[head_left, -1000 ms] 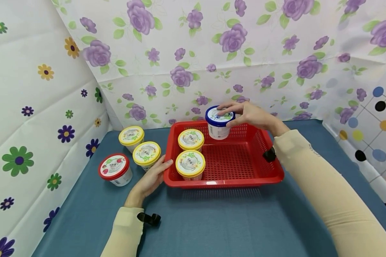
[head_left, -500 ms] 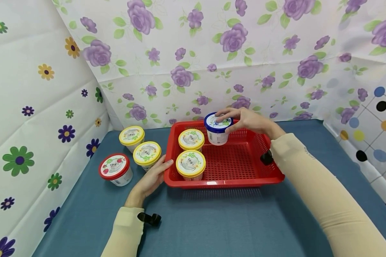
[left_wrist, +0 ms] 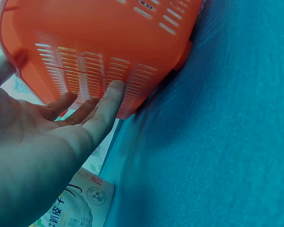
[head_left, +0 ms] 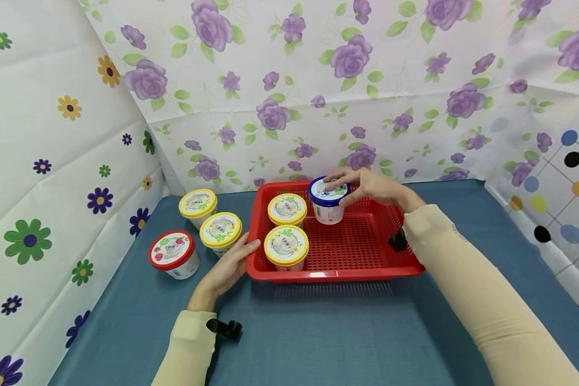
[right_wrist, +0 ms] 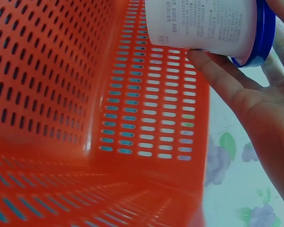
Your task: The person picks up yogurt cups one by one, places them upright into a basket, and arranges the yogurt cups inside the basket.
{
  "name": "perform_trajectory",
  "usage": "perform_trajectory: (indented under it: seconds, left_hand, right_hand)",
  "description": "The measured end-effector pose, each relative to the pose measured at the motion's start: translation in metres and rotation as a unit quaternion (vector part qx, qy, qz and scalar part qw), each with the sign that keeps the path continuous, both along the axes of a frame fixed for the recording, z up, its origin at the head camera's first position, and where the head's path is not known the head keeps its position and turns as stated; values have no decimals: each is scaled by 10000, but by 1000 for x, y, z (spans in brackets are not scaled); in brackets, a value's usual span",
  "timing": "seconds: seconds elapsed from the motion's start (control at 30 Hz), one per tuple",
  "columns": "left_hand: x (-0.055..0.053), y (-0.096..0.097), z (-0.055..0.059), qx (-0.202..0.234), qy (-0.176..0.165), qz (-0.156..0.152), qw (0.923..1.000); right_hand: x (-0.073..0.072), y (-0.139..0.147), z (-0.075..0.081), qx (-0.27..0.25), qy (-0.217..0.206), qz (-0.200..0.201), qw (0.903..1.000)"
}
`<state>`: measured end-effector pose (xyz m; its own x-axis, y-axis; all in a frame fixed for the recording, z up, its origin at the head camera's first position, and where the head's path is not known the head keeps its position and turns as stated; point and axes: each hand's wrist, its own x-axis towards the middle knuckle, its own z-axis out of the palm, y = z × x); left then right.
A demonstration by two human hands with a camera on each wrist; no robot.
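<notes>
My right hand (head_left: 373, 188) grips a white tub with a blue lid (head_left: 329, 199) from above, fingers and thumb round its lid and side. The tub is upright inside the back of the red plastic basket (head_left: 335, 275); in the right wrist view its white side (right_wrist: 201, 23) shows close to the slotted wall. My left hand (head_left: 225, 271) holds the basket's left side, thumb at the rim and fingers (left_wrist: 106, 106) against the slotted outer wall. Two yellow-lidded tubs, a rear one (head_left: 287, 209) and a front one (head_left: 286, 245), stand along the basket's left side.
Left of the basket, two more yellow-lidded tubs (head_left: 198, 203) (head_left: 220, 230) and a red-lidded tub (head_left: 172, 251) stand on the blue tablecloth (head_left: 318, 338). A flowered sheet (head_left: 270, 75) hangs behind the table, and patterned sheets flank both sides.
My right hand has lowered the blue-lidded tub from above the basket's back rim to deeper inside it. The left hand and the other tubs keep their places.
</notes>
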<state>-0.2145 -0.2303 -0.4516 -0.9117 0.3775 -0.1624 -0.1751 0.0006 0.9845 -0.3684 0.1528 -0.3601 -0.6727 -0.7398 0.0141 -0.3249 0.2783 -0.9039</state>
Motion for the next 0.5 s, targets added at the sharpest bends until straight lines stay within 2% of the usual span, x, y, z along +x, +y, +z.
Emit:
perform_trajectory:
  seconds: [0.2,0.5]
  left_hand:
    - [0,1,0,-6,-18,21,10000]
    - [-1,0,-1,-24,26,-7,10000]
  right_hand:
    - [-4,1,-15,72,-274,10,9996]
    - [-7,0,-24,330,-195,-45,9993]
